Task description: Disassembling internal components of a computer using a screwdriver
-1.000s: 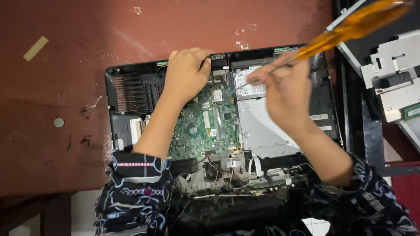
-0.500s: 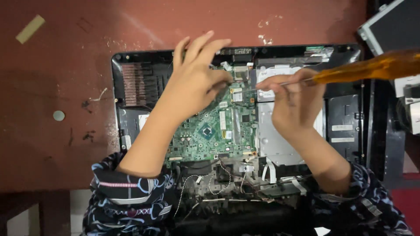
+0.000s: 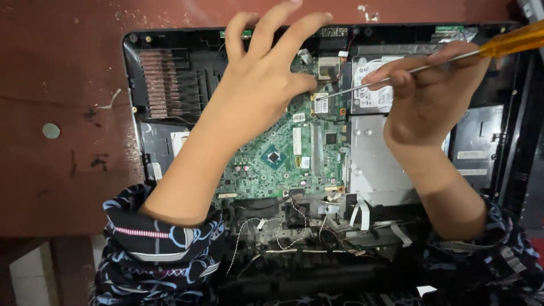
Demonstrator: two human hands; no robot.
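An opened black computer chassis lies on a dark red table, with a green circuit board in its middle. My left hand hovers over the board's upper part, fingers spread wide, holding nothing. My right hand grips a screwdriver with an amber handle; its metal tip rests on a small module at the board's top, near the left thumb. A silver drive and metal plate lie under the right hand.
Copper-coloured cooling fins sit at the chassis's left. Loose wires and ribbon cables cross the lower edge. A small round coin-like disc lies on the red table at left. Dark equipment stands at the right edge.
The view has closed in on the board. My left hand lifted and spread its fingers. The screwdriver's tip swung left onto the small module.
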